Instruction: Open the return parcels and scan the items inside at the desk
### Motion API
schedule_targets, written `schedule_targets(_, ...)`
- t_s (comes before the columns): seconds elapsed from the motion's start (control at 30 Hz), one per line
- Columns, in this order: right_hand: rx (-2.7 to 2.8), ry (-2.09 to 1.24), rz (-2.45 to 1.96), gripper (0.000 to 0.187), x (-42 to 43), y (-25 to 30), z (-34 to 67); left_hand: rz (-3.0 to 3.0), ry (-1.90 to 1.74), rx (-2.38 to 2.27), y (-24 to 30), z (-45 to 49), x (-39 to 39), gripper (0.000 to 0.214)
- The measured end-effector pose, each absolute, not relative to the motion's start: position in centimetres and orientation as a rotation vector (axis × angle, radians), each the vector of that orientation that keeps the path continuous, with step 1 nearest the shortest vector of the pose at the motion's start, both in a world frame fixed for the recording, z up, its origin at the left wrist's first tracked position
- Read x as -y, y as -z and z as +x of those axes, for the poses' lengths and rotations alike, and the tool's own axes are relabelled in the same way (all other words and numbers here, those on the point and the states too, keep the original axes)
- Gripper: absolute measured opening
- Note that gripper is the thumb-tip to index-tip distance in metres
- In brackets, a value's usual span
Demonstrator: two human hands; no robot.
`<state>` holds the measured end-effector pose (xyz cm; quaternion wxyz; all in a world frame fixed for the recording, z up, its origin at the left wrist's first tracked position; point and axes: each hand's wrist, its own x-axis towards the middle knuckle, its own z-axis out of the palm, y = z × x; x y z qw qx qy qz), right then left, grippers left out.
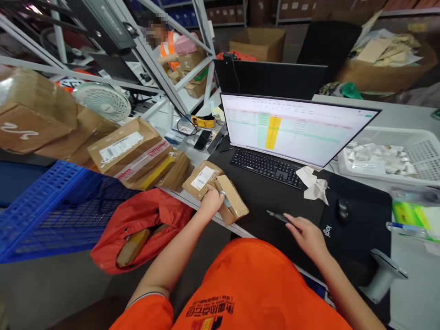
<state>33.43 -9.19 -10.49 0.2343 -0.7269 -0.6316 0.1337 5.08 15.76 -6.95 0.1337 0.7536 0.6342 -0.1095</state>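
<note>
My left hand (211, 201) grips a small cardboard box (232, 195) at the table's front edge. One flap of that box stands up, and something pale blue-grey shows inside. Against its left side lies another small carton (202, 179) with a white label. Over the black desk mat, my right hand (307, 233) is closed around a dark box cutter (278, 216), its tip pointing left toward the box. The black keyboard (266, 167) lies beyond both hands.
Several taped cartons (129, 146) line the left side above a blue crate (72, 206) and a red sack (140, 224). A monitor (295, 128) stands ahead. Rightward are crumpled paper (313, 183), a mouse (343, 210), a scanner (383, 275) and a white basket (388, 153). Another person (168, 46) is behind the frame.
</note>
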Motion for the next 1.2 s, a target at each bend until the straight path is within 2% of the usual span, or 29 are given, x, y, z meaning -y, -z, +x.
schedule_targets(0.27,2.053,-0.381,-1.880,0.034,6.0,11.4,24.8,2.068,0.195,-1.836,7.3,6.4,-16.9,0.049)
schedule_targets(0.43,2.238,-0.022,-1.761,0.030,4.2,11.7,24.2,2.025,0.157,-1.821,7.5,6.0,-16.9,0.066)
schedule_targets(0.63,2.236,0.093,-1.767,0.030,3.5,11.5,24.2,1.928,0.051,-1.755,7.9,4.7,-16.7,0.074)
schedule_targets(0.77,2.035,0.152,-1.972,0.033,3.5,11.3,26.2,1.789,-0.078,-1.631,8.6,3.2,-16.8,0.056)
schedule_targets(0.87,1.945,-0.074,-1.928,0.037,4.5,11.7,28.5,1.653,-0.209,-1.537,9.5,1.7,-16.3,0.046)
schedule_targets(1.0,1.652,-0.361,-1.842,0.037,7.5,14.5,31.2,1.532,-0.410,-1.476,12.0,-0.5,-14.2,0.049)
schedule_targets(1.1,1.243,-0.254,-2.092,0.042,9.6,17.8,33.5,1.528,-0.630,-1.495,14.8,-1.8,-12.3,0.055)
schedule_targets(1.2,1.097,-0.078,-2.221,0.050,10.5,20.2,36.0,1.677,-0.652,-1.639,16.9,-2.1,-11.4,0.065)
